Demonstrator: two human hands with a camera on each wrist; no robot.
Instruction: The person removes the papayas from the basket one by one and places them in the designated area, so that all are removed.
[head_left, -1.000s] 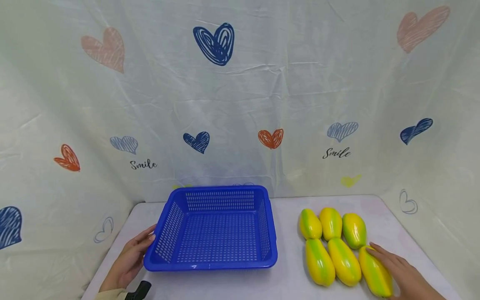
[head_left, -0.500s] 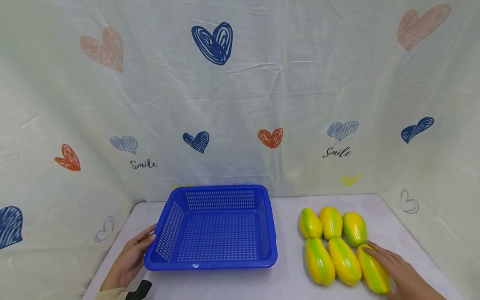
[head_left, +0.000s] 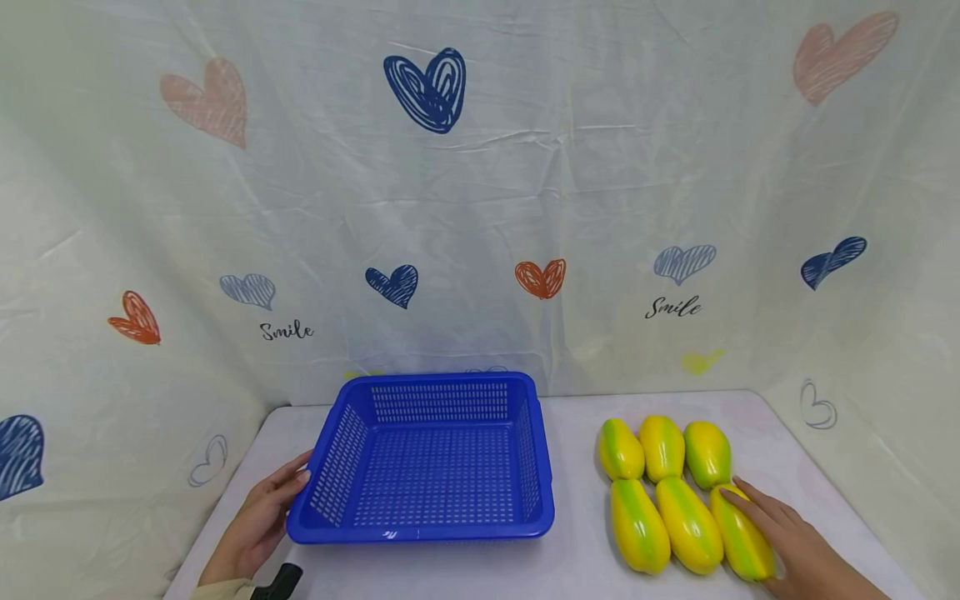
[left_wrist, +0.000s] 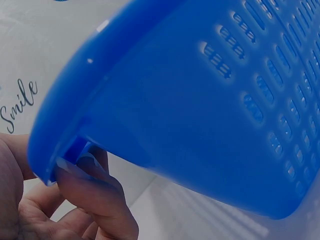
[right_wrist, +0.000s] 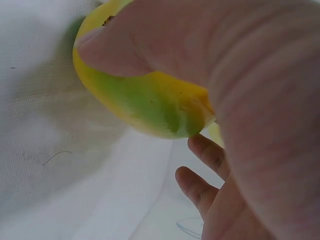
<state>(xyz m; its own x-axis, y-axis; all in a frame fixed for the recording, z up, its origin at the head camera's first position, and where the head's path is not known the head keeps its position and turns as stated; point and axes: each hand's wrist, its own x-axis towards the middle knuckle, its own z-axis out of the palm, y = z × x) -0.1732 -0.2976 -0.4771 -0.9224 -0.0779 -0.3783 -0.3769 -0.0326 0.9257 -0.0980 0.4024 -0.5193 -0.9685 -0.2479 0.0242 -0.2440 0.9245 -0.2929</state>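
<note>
A blue plastic basket (head_left: 420,533) with slotted walls stands on the table, with nothing in it. My left hand (head_left: 258,521) grips the basket's left rim; in the left wrist view its thumb and fingers (left_wrist: 92,195) pinch around the rim's edge. At the right, a yellow-green papaya (head_left: 742,537) lies at the near right end of a group. My right hand (head_left: 798,542) holds that papaya from its right side, fingers at the far end. In the right wrist view the thumb (right_wrist: 130,50) lies across the fruit and two fingers stick out free beside it.
Several other papayas lie in two rows beside the held one, among them a near-left papaya (head_left: 640,527) and a back-right papaya (head_left: 708,454). The white table (head_left: 577,500) ends at a curtain (head_left: 465,208) printed with hearts.
The right hand has shifted the near-right papaya slightly left and away from me, closer to its neighbours. My left hand and the basket have stayed put.
</note>
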